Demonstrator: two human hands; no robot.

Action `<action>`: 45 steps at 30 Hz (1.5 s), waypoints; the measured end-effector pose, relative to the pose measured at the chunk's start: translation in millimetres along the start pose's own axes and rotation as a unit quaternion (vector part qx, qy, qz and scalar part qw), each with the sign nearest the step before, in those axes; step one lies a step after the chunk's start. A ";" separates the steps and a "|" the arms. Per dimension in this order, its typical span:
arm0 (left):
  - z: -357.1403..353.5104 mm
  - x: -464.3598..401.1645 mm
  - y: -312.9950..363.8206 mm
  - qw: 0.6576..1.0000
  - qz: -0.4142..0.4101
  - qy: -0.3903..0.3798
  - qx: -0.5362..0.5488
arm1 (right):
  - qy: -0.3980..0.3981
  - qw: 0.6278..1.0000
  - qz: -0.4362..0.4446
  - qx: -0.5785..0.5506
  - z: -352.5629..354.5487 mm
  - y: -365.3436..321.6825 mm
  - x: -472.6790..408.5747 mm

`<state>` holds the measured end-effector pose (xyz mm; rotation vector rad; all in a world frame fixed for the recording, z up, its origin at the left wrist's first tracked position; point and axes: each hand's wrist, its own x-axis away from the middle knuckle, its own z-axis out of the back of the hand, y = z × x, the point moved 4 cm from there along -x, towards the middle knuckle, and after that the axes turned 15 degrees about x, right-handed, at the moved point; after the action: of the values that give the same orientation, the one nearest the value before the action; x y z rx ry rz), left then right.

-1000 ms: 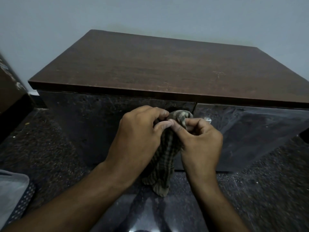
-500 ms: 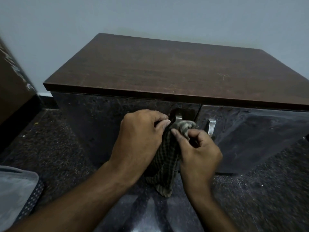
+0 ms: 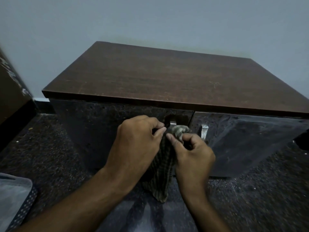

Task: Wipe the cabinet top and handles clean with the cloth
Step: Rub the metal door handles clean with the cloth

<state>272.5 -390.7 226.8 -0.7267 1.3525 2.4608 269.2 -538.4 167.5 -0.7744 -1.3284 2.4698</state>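
Observation:
A low cabinet with a dark brown wooden top (image 3: 167, 76) and two glossy black doors stands against the wall. A striped green-brown cloth (image 3: 163, 166) hangs in front of the left door, bunched at its upper end around the left metal handle (image 3: 173, 123). My left hand (image 3: 135, 144) pinches the cloth on the left. On the right, my right hand (image 3: 192, 153) pinches the bunched end. The right door's metal handle (image 3: 204, 132) shows bare just beyond my right hand.
A pale blue-grey wall (image 3: 150, 19) rises behind the cabinet. Brown furniture (image 3: 11, 91) stands at the left edge. The floor (image 3: 46, 148) is dark speckled stone. A grey item with a dotted edge (image 3: 15, 196) lies at the lower left.
Both hands have slid the cloth down the left handle, uncovering its top. The right handle, hidden a second ago, now shows. The view has shifted left.

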 end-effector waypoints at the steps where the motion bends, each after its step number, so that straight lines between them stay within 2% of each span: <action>1: 0.3 0.3 -1.1 1.000 0.003 -0.002 -0.002 | 0.002 1.000 0.007 0.006 -1.5 4.0 3.8; 4: 2.2 1.0 -5.6 1.000 0.016 -0.004 -0.006 | 0.014 0.999 0.035 0.026 -4.7 8.9 9.6; 10: 2.1 0.9 -3.5 1.000 -0.003 -0.003 -0.016 | 0.006 1.000 -0.016 -0.021 -0.1 -8.3 -9.5; 13: 0.6 2.1 -1.5 1.000 -0.009 -0.008 -0.007 | -0.002 1.000 -0.008 -0.013 0.4 -10.2 -12.9; 19: 5.1 2.6 -6.4 1.000 0.002 -0.009 -0.015 | 0.045 0.996 0.076 0.008 -6.4 6.3 11.3; 22: 7.4 2.5 -6.6 1.000 0.004 -0.010 -0.020 | 0.066 0.986 0.141 0.061 -11.2 13.9 14.1; 27: 6.5 5.6 -3.6 1.000 0.002 -0.017 -0.017 | 0.060 0.968 0.208 0.127 -18.7 21.3 14.4; 31: 5.2 8.4 0.7 1.000 0.003 -0.026 -0.013 | 0.033 0.979 0.176 0.101 -16.6 16.9 11.6; 35: 2.1 8.7 0.9 0.999 -0.004 -0.033 -0.019 | 0.068 0.981 0.161 0.081 -12.1 12.9 13.8; 41: 1.6 10.3 0.0 0.999 -0.005 -0.036 -0.016 | 0.035 0.988 0.131 0.079 -23.4 19.8 14.9; 45: 3.3 9.4 -2.9 0.999 -0.007 -0.034 -0.014 | 0.042 0.990 0.122 0.055 -21.1 18.3 16.9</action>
<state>264.7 -386.6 221.2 -0.6501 1.2867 2.4754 267.5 -526.5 137.1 -1.0558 -1.1160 2.6352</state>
